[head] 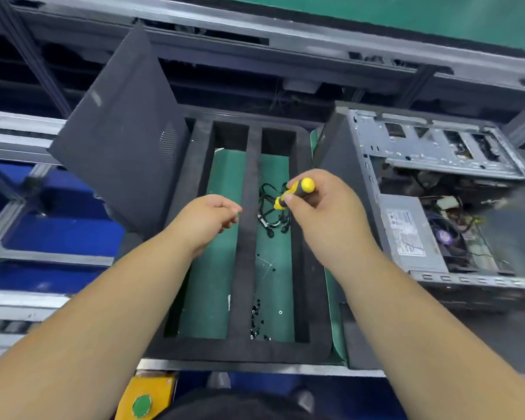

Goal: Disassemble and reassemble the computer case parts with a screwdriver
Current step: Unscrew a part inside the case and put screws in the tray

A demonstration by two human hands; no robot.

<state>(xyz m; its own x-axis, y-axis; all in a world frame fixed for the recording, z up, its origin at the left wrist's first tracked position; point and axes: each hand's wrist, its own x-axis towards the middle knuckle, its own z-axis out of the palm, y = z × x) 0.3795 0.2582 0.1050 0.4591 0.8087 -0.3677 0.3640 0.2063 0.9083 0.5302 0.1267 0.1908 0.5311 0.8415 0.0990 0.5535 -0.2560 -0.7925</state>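
One dark perforated side panel [119, 137] stands removed beside the open grey metal computer case [437, 195]; right hand [319, 207] grips the yellow-and-black screwdriver [294, 194], left hand [208, 218] loosely curled, empty; loose black screws [258, 322] await reassembly

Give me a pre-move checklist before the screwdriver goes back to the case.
1. Screwdriver held firmly in right hand: ok.
2. Left hand free: cannot tell; fingers curled, contents hidden.
3. Loose screws contained in the foam tray, right compartment: ok.
4. Cable bundle clear of the screws: ok.
5. Computer case open, side panel off and leaning left of the tray: ok.
6. Screwdriver tip condition: cannot tell.
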